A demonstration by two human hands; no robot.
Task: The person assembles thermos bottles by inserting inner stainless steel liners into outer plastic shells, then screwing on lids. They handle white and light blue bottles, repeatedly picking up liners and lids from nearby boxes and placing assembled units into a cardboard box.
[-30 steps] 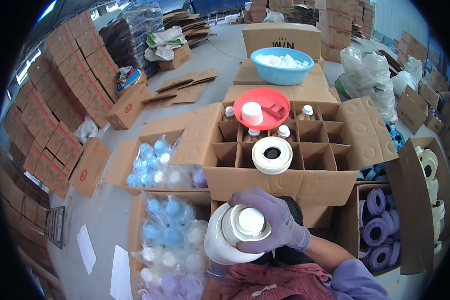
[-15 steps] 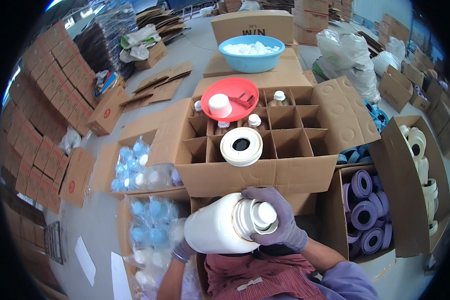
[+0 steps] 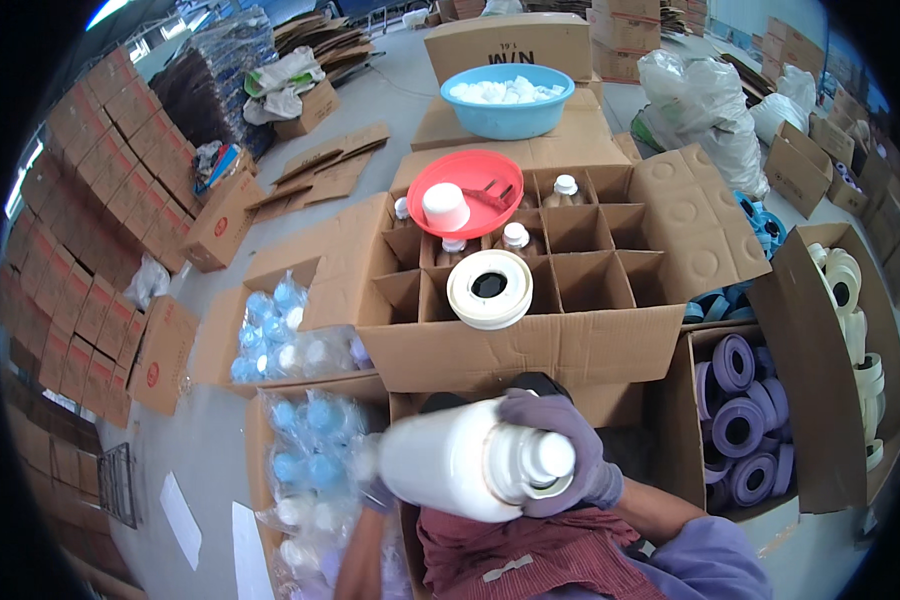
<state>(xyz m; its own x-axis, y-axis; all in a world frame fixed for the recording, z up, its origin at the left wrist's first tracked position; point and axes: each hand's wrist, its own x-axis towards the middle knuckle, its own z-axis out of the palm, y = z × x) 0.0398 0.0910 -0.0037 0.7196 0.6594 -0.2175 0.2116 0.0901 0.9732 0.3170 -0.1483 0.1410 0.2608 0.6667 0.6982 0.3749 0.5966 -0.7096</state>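
Observation:
A white vacuum flask [image 3: 435, 462] lies tilted on its side in front of my body, its neck and small white stopper pointing right. My right hand [image 3: 582, 455], in a grey-purple glove, is wrapped round the neck end. At the base end my left hand [image 3: 377, 494], also gloved, supports the flask; its fingers are mostly hidden and blurred. Beyond the flask, a cream ring-shaped part [image 3: 490, 290] with a dark centre hole rests on the edge of a divided carton [image 3: 520, 355]. A red dish [image 3: 485, 195] holding a white cup [image 3: 446, 207] sits on the carton's dividers.
White-capped bottles [image 3: 565, 187] stand in some compartments. Behind is a blue basin [image 3: 510, 120] of small white pieces. Bagged blue and white caps [image 3: 315, 425] are at left. Boxes of purple rings [image 3: 738, 425] and cream rings [image 3: 845, 290] flank the right. Stacked cartons [image 3: 80, 260] line the far left.
The flask has shifted slightly right and down with my hands, its neck tipping lower. My right hand has slid or turned round the neck. The whole view has moved slightly.

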